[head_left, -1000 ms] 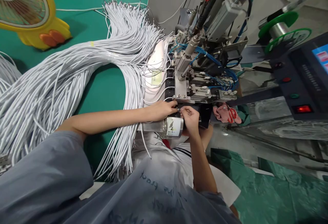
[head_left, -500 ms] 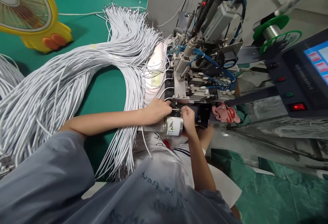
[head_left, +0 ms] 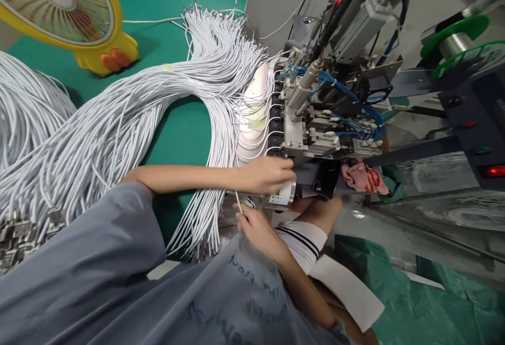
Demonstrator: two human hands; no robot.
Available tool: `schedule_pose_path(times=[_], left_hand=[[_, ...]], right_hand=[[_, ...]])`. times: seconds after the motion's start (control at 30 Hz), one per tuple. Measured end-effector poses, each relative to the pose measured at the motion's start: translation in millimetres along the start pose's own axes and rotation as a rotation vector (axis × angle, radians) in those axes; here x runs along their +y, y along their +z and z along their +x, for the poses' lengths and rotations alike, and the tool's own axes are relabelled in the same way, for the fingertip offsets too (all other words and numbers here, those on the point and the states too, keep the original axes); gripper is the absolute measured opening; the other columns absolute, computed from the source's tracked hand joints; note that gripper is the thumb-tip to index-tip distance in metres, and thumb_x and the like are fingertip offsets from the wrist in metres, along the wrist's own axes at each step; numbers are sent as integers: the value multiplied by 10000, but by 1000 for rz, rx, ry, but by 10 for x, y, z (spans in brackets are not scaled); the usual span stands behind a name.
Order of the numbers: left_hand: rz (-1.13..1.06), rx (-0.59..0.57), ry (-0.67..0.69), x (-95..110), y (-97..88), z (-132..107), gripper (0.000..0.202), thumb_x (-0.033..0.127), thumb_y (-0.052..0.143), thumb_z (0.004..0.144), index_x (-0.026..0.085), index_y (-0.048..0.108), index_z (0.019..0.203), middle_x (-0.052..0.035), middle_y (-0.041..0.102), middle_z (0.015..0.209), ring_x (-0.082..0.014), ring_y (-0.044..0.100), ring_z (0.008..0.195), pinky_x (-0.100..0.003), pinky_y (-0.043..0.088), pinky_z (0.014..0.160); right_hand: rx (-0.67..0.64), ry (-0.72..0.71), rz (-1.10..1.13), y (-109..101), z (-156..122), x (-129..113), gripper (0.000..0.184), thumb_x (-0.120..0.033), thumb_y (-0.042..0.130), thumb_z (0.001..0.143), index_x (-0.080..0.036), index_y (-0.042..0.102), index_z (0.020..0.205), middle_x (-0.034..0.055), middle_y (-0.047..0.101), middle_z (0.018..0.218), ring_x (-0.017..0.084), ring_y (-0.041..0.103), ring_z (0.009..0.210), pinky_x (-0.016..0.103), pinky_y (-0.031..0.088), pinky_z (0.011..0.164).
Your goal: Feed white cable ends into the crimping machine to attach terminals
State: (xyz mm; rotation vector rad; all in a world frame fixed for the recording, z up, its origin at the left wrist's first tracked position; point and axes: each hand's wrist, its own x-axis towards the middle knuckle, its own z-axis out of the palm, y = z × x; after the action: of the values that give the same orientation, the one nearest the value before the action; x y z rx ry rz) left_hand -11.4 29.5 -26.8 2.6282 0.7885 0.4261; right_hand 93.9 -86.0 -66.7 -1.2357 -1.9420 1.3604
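My left hand (head_left: 268, 175) reaches across to the front of the metal wire-processing machine (head_left: 315, 119), fingers closed by its clamp row; whatever it pinches is hidden. My right hand (head_left: 254, 224) sits lower, near my lap, pinching a single white cable (head_left: 238, 201) that runs up toward the machine. A big bundle of white cables (head_left: 150, 108) fans over the green mat (head_left: 185, 129) to my left. A small cylinder with a white warning label (head_left: 284, 193) sits under my left hand.
A yellow duck-shaped fan (head_left: 74, 13) stands at the back left. Green reels (head_left: 457, 34) and a dark control panel with a lit red switch (head_left: 491, 170) are on the right. A pink cloth (head_left: 361, 174) lies beside the machine. Green sheeting (head_left: 414, 292) covers the floor.
My right hand has pulled back from the machine down toward my lap and now pinches a white cable. My left hand stays at the machine. The view has shifted slightly.
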Motion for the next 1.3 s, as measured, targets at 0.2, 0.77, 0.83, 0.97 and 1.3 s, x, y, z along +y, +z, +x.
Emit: schedule_pose_path(times=[0.2,0.77,0.83,0.97,1.3], left_hand=[[-549,-70,75,241,3,-71,402,385,582,860,93,599,1135,-129,623,1087,-178,606,978,-250,483,806],[-711,119,45,235,-44,-91,259,258,473,917,122,691,886,-53,606,774,-79,561,623,-201,470,606],[-699,68,54,232,-76,-79,273,224,432,926,124,685,908,-57,614,809,-68,559,604,-191,472,590],[-496,122,114,201,-78,-59,230,174,465,887,124,689,869,-51,610,733,-102,565,673,-197,455,611],[-542,229,9,179,18,-65,166,183,552,822,133,682,733,-15,563,647,-86,512,588,-199,413,542]], right_hand=[[250,85,115,-779,-171,43,129,-286,607,799,-194,693,771,32,684,709,195,637,699,290,512,614],[757,-40,520,-706,-68,43,152,-353,669,767,-204,672,738,1,555,689,99,494,544,251,475,515],[733,-11,474,-744,-87,43,175,-367,648,781,-199,690,763,9,563,675,111,505,550,256,474,502],[636,47,390,-887,-134,-16,183,-360,679,744,-181,714,734,31,636,726,131,559,586,269,495,523],[765,69,303,-789,-11,24,216,-368,652,736,-175,688,646,2,580,584,116,497,476,245,420,417]])
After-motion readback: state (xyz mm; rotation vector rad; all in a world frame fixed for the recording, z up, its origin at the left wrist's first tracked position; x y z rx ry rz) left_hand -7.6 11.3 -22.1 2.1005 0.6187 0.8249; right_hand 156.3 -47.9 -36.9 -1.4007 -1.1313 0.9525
